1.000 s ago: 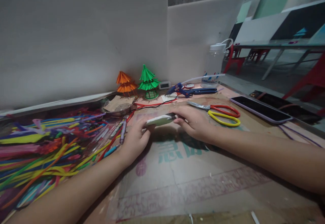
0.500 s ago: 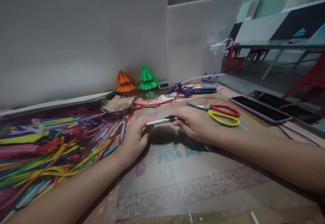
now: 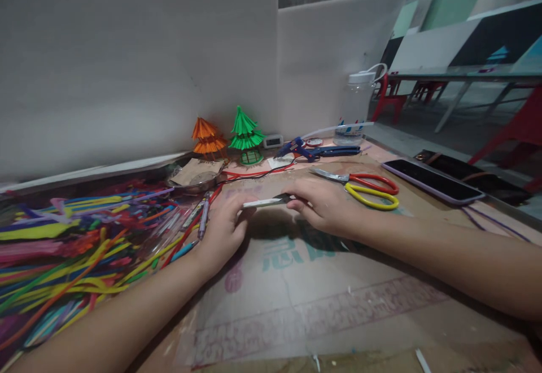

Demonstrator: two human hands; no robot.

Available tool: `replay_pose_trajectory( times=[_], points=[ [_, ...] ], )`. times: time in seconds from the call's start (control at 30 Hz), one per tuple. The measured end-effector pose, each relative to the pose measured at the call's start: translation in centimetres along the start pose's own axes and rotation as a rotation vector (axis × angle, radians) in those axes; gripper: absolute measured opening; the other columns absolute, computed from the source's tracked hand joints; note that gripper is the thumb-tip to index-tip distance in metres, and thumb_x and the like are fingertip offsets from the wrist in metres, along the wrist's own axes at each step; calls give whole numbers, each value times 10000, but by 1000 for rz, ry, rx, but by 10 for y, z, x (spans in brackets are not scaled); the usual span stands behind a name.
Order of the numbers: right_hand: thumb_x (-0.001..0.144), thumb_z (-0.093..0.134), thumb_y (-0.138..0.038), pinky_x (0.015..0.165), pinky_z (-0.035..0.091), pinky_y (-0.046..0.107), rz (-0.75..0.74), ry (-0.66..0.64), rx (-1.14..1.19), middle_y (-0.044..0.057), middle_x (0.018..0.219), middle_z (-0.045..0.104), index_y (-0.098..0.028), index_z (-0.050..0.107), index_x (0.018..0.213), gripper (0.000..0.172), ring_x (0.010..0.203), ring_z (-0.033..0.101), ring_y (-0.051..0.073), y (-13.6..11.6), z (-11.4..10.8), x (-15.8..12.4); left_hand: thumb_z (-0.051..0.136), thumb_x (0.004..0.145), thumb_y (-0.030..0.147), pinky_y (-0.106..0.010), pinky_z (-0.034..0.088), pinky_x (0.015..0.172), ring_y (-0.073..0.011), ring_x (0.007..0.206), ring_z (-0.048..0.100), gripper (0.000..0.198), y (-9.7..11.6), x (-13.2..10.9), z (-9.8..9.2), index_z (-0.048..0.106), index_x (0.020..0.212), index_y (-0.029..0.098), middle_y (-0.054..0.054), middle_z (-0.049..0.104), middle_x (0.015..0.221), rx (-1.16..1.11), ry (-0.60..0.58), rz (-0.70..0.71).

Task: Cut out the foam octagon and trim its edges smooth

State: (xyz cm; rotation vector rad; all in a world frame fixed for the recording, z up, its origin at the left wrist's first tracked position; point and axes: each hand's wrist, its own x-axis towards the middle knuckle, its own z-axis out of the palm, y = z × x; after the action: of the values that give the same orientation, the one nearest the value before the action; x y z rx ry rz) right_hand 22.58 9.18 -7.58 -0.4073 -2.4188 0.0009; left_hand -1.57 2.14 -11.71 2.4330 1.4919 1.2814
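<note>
Over the middle of the work surface, a thin white stick with a black end (image 3: 266, 202) is held level between my two hands. My left hand (image 3: 226, 220) pinches its white end, while my right hand (image 3: 322, 206) grips the black end between thumb and fingers. What kind of tool or piece it is, I cannot make out. Just beyond my right wrist lie scissors (image 3: 359, 184) with one red and one yellow handle loop, blades pointing left. Left of my left hand are several pens (image 3: 204, 215).
Colourful pipe cleaners (image 3: 76, 266) heap up on the left. Orange (image 3: 207, 136) and green (image 3: 245, 139) tree-shaped crafts stand at the back, beside a blue glue gun (image 3: 296, 148). A water bottle (image 3: 355, 105) and a phone (image 3: 432, 182) are on the right. Printed plastic sheeting (image 3: 322, 316) covers the front.
</note>
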Motion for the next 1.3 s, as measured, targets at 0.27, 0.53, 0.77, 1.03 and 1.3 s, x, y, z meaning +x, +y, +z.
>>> replay_pose_trajectory(
  times=[0.27, 0.53, 0.77, 1.03, 1.3],
  points=[
    [1020, 412, -310, 683, 422, 286, -51, 27, 29, 91, 906, 705, -138, 630, 1079, 283, 799, 610, 195, -2, 2, 1, 489, 927, 74, -299, 489, 894, -169, 1002, 615, 271, 5, -2, -1, 589, 1122, 234, -35, 663, 1068, -5, -15, 25],
    [1014, 443, -280, 681, 404, 282, -67, -46, 4, 79, 871, 695, -141, 642, 1078, 250, 787, 594, 190, 0, -6, 1, 502, 871, 25, -296, 490, 905, -170, 1000, 614, 344, 0, -3, 0, 590, 1126, 238, -23, 656, 1055, -2, -46, 6],
    [1019, 437, -280, 676, 402, 282, -113, 5, -29, 69, 836, 692, -151, 652, 1071, 257, 769, 587, 186, 2, -3, 2, 493, 876, 38, -321, 502, 902, -184, 993, 621, 321, 1, -1, -1, 594, 1117, 224, -38, 656, 1039, 12, -32, 11],
    [1021, 427, -310, 682, 414, 295, -103, -3, -59, 96, 880, 703, -125, 647, 1083, 294, 794, 600, 201, -3, -1, 1, 494, 886, 47, -319, 505, 877, -187, 980, 626, 312, 2, -1, -1, 592, 1117, 232, -35, 675, 1042, 55, -57, 42],
    [1038, 368, -370, 653, 396, 300, -129, 19, -60, 83, 824, 688, -147, 651, 1034, 361, 754, 591, 201, -2, 7, -1, 485, 895, 65, -353, 495, 886, -207, 1005, 617, 292, 3, -3, -2, 586, 1120, 222, -57, 674, 1062, 60, -114, 25]
  ],
)
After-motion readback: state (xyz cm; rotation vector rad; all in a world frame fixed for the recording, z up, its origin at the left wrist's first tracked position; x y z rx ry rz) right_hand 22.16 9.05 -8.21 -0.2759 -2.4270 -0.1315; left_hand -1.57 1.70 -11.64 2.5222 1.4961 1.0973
